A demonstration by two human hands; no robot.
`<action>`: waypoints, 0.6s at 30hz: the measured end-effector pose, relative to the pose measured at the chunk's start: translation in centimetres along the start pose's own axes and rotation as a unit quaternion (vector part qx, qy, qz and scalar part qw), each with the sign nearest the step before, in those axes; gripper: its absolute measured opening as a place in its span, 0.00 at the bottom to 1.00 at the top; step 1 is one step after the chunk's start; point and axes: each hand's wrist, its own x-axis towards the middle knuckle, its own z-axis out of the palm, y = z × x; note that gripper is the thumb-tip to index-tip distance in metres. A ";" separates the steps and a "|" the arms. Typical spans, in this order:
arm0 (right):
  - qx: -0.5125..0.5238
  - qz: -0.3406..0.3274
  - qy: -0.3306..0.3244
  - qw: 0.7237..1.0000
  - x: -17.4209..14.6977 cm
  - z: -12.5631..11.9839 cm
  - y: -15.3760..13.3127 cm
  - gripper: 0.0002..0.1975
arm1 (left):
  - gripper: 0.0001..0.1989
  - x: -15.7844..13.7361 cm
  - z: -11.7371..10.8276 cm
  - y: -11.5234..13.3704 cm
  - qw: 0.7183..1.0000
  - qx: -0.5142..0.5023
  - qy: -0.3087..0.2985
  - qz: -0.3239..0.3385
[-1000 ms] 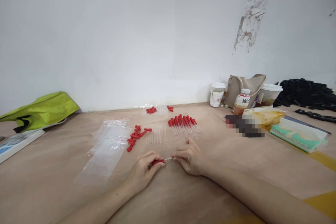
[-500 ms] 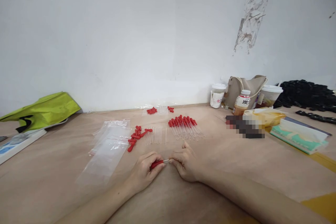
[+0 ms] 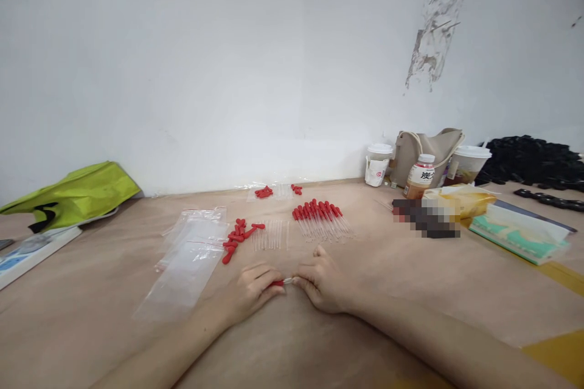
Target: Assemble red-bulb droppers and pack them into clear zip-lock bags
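- Head view: the red bulb (image 3: 277,284) and clear tube (image 3: 287,280) lie end to end between the two hands, over the brown tabletop (image 3: 292,346).
- Long axis: nearly crosswise, left to right, the clear tube pointing from the red bulb toward the right hand (image 3: 322,284).
- Left hand (image 3: 254,289): thumb and fingers pinching the red bulb, partly hiding it.
- Right hand: fingertips pinching the clear tube's far end.

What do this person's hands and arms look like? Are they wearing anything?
The bare left hand and bare right hand wear no gloves, and no rings show. The bare left forearm and bare right forearm show no sleeves, watch or bracelets.
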 end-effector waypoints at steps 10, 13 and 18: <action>-0.097 0.099 -0.023 0.990 1.6 -2.7 1.1 0.10 | 0.16 -0.6 -1.0 -2.0 0.993 0.075 0.087 -0.036; -0.008 0.281 0.005 0.960 3.8 -3.2 4.1 0.12 | 0.13 -0.6 -0.7 -1.9 0.979 0.048 0.115 -0.161; -0.054 0.412 0.059 0.908 6.9 -1.2 7.3 0.15 | 0.08 -0.5 -0.8 -1.9 0.981 0.037 0.069 -0.179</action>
